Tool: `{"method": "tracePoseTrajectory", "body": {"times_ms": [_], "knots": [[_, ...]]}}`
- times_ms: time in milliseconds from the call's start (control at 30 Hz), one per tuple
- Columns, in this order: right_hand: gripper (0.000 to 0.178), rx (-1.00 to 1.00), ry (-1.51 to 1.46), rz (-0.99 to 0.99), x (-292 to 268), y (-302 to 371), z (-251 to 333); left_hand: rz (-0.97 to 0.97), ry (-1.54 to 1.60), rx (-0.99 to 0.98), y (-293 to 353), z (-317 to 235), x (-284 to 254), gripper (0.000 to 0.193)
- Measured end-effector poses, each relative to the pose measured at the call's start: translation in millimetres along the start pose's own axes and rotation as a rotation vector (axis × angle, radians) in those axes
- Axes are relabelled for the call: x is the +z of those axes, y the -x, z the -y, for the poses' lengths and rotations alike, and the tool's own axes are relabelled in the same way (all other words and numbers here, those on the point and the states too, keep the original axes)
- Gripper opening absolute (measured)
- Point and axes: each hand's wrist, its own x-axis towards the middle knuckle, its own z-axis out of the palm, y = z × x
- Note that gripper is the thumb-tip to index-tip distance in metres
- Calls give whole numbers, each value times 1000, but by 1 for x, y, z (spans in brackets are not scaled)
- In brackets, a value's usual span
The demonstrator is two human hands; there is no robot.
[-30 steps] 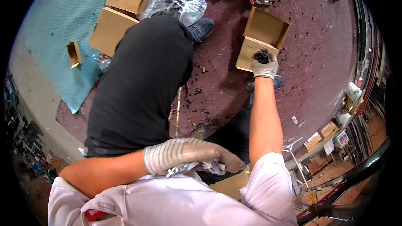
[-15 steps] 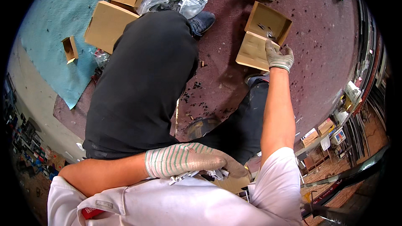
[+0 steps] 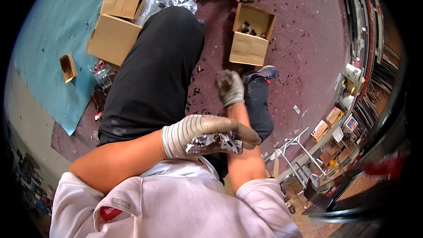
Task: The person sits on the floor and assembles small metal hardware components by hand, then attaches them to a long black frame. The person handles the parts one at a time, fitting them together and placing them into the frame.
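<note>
Back comes the right hand (image 3: 230, 89), off the box (image 3: 247, 49) and in to just beyond the left hand (image 3: 207, 128)! Nearest us, that left is clamped round a bunch of silvery parts (image 3: 211, 143). The right looks curled; whether anything sits inside, I can't tell at this angle. Past the shoe (image 3: 269, 72), the box lies open on the floor (image 3: 304, 53), and dark parts (image 3: 245, 28), blurred in mid-drop half a second ago, now lie along its near inner edge: that handful's in, the left's bunch isn't.
</note>
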Motion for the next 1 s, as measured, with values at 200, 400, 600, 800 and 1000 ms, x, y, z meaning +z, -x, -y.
{"method": "tracePoseTrajectory", "body": {"times_ms": [200,400,600,800,1000], "knots": [[34,-45,243,114,-33,77,-82,54,46,11,17,6,0,54],[35,-1127,1014,-582,-57,23,-132,140,289,-19,25,21,3,58],[33,-1242,1871,-229,-48,40,-91,165,273,59,51,15,7,59],[46,-1520,2617,-998,-21,127,-107,88,-80,114,57,18,11,56],[41,-1045,2326,98,2,111,-83,38,245,61,55,15,19,55]]}}
